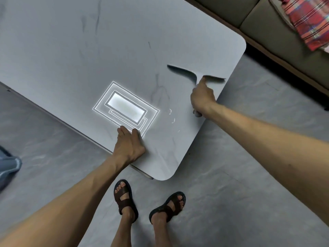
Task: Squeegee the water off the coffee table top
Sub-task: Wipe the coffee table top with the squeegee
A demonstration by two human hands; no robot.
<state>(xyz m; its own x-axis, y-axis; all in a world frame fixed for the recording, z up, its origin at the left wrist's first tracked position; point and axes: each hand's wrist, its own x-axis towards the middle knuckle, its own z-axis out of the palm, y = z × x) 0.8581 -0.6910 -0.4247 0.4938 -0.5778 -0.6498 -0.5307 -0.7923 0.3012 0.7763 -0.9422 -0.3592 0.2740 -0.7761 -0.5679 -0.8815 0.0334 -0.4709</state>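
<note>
The grey coffee table top fills the upper left, its near corner rounded. My right hand is shut on the squeegee, whose dark blade lies blurred on the top close to the right edge, with the pale handle end showing below my fist. My left hand rests flat on the near edge, fingers spread. A few small water streaks glint between the two hands. A ceiling light's bright reflection shows on the glossy surface.
A sofa with a red plaid cloth stands beyond the table's right edge, with a narrow strip of grey floor between. My feet in brown sandals stand at the near corner. A blue object lies at the left.
</note>
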